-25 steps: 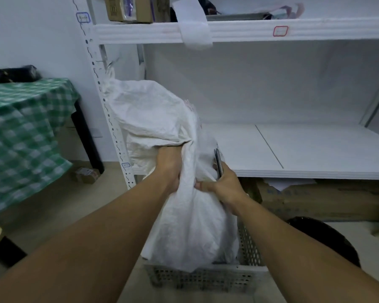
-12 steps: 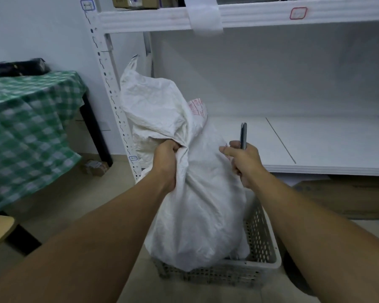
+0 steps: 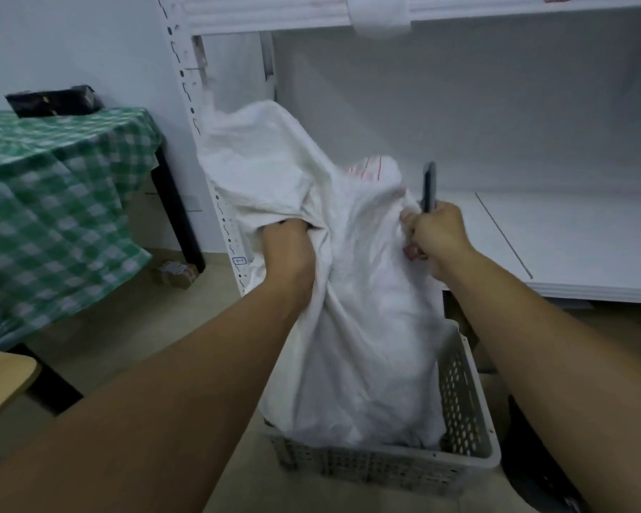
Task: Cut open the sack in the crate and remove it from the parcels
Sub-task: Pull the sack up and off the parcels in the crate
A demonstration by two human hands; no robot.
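Over crate (image 3: 463,409): both hands bunch sack (image 3: 348,327); red print unreadable.

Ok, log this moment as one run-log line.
left hand: gripping sack | right hand: holding cutter upright, pinching sack | sack: standing in crate | parcels: not visible
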